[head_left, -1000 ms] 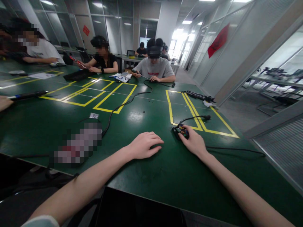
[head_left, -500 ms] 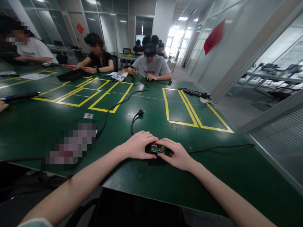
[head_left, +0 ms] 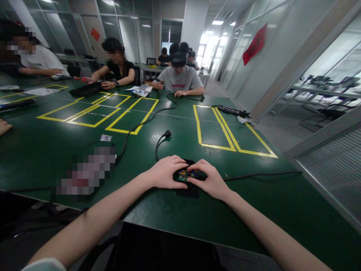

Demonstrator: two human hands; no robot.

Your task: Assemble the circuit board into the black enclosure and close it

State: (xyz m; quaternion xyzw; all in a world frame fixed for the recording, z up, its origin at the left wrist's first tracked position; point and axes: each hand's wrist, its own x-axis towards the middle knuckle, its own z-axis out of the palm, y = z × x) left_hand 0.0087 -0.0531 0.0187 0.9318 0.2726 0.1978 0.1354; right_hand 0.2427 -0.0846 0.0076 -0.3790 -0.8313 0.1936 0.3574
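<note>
A small green circuit board (head_left: 183, 177) with copper-coloured coils lies between my hands, over a black plastic case (head_left: 189, 162). My left hand (head_left: 166, 173) curls round the left side of the board, thumb below and fingers above. With thumb and fingertips, my right hand (head_left: 211, 178) grips at the board's right side, where it is partly hidden. Part of a black piece (head_left: 187, 192) shows on the table just below the thumbs. Above my left hand lies a black power plug (head_left: 167, 134), its cord running down behind that hand.
On the green table (head_left: 158, 226), a blurred-out object (head_left: 87, 171) lies left of my forearm, near a numbered tag (head_left: 106, 138). A black cable (head_left: 265, 174) runs right. Yellow tape outlines (head_left: 217, 147) and a black tripod (head_left: 232, 111) are farther off. Several people sit around the table.
My right hand has shifted slightly and its fingers have moved on the board. More of the black case and the black piece below now shows. A pen-like object at far left has moved back.
</note>
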